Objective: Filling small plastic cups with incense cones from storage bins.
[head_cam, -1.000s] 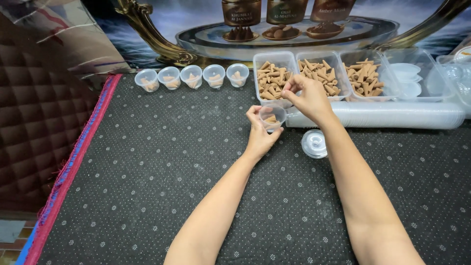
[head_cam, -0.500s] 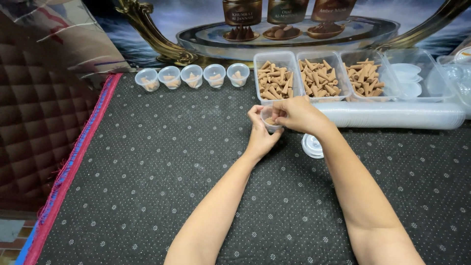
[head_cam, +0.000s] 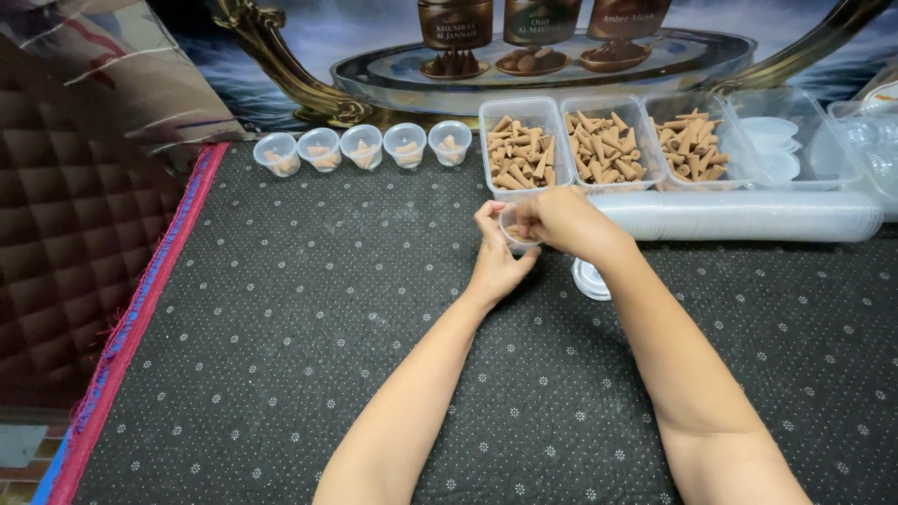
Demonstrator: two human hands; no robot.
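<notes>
Dark dotted felt table (head_cam: 281,355), left hand (head_cam: 496,262) gripping small clear plastic cup (head_cam: 514,229), right hand (head_cam: 561,220) pinching at its rim, brown cone-filled trays (head_cam: 524,154) above, five filled cups (head_cam: 363,147) upper left, white lid (head_cam: 587,279) half hidden behind right wrist.

Clear glossy plastic cup (head_cam: 514,227), matt dotted fabric mat (head_cam: 309,337)

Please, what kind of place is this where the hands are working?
Probably a small packing table for incense. Trays of brown cones stand at the back, a row of small filled cups beside them, and the left hand holds a clear cup over a dotted mat.
</notes>
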